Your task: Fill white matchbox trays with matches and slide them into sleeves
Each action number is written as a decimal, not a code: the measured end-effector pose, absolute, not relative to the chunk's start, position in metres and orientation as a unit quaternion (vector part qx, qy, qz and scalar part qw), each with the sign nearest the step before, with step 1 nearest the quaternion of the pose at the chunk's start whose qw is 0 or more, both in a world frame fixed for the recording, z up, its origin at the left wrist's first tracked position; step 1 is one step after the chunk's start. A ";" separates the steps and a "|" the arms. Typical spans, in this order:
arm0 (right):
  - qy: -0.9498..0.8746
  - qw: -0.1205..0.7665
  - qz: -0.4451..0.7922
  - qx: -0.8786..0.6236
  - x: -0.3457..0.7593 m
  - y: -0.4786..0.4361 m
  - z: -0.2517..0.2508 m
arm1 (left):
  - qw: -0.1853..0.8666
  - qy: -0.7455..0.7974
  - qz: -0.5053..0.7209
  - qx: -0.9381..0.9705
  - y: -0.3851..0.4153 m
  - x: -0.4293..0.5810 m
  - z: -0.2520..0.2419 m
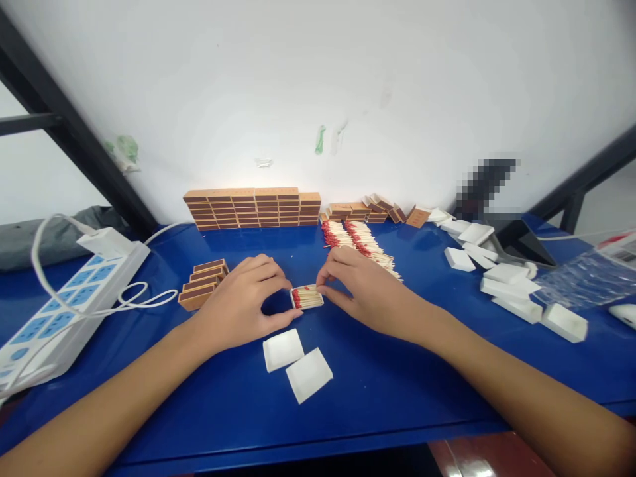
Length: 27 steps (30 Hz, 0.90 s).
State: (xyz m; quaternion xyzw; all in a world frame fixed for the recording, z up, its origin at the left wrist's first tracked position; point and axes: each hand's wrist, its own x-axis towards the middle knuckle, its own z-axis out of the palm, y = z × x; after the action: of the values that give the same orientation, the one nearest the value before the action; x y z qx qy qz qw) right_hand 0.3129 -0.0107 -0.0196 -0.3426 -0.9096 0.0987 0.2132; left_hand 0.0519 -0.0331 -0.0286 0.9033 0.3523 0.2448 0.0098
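A white matchbox tray (307, 306) lies on the blue table, filled with red-headed matches (309, 296) whose heads mostly point left. My left hand (248, 291) curls around the tray's left end, thumb at the near side and index finger at the far corner. At the tray's right end, the fingertips of my right hand (360, 288) are pinched together; whatever they hold is too small to make out. Behind that hand spreads a pile of loose matches (362, 242), partly hidden by it. Two white empty trays (283, 349) lie closer to me.
Closed matchboxes (248, 211) are stacked against the wall, with several more (203, 286) beside my left hand. Box sleeves (380, 207) lie back right. White trays (511, 285) and clear plastic packaging (586, 278) are scattered right. A power strip (74, 311) with white cables stands left.
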 end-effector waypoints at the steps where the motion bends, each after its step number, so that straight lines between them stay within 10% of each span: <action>1: -0.908 0.217 0.099 -0.345 0.312 -0.011 -0.020 | 0.011 0.353 0.245 0.903 -0.033 0.052 -0.028; 27: -0.900 0.233 0.111 -0.350 0.299 -0.014 -0.035 | 0.011 0.351 0.240 0.905 -0.035 0.053 -0.027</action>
State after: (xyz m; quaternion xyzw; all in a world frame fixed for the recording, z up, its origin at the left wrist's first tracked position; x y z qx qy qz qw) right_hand 0.2992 -0.0138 -0.0349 -0.3501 -0.9004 0.1106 0.2333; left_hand 0.0527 -0.0351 -0.0266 0.9049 0.3515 0.2400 0.0111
